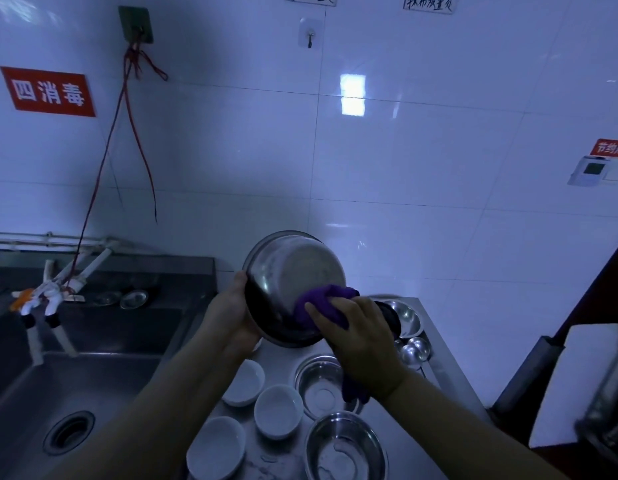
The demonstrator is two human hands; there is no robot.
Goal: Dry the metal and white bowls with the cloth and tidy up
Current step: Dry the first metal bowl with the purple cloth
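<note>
My left hand (233, 311) grips the rim of a metal bowl (290, 271), held up above the counter and tilted so its outer base faces me. My right hand (361, 341) holds a purple cloth (321, 301) and presses it against the bowl's lower right side. Below on the steel counter (281, 355) stand three white bowls (278, 410) (245, 381) (215, 446). Beside them are two metal bowls (318, 379) (345, 448). Another metal bowl (406, 317) sits further back, with small metal cups (414, 349) before it.
A deep steel sink (72, 386) with a drain lies to the left, taps (48, 299) above it and small dishes (134, 299) on its back ledge. The tiled wall stands right behind. A white panel (577, 382) leans at the right.
</note>
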